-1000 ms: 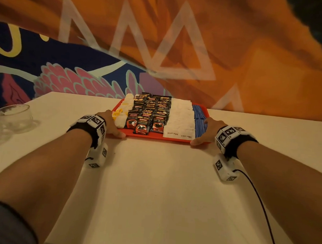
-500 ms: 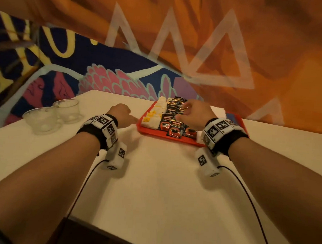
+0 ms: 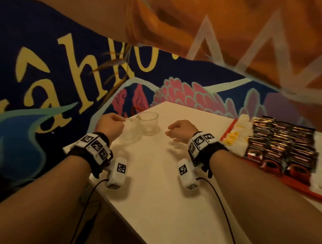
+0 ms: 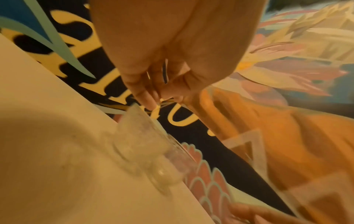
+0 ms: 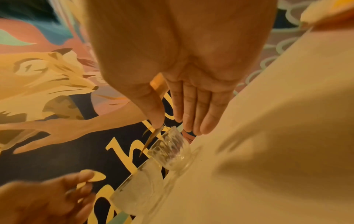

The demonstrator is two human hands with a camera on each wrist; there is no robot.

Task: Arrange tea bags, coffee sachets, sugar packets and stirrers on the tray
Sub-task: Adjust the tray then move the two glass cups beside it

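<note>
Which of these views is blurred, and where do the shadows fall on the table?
Head view: warm dim light, mural smeared at top, tray edge soft. Left wrist view: glass blurred, a broad shadow on the table. Right wrist view: left hand smeared; shadow on the table beside the sharper right hand.

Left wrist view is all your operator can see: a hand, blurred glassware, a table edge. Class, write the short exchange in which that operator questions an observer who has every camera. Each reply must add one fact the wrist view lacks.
Operator: Where is the tray from here?
Observer: In the head view the red tray lies on the table to the right of both hands. Neither hand touches it.
Operator: Is the other hand carrying anything?
Observer: No. The right wrist view shows the right hand with straight, empty fingers, just short of the farther glass cup.
</note>
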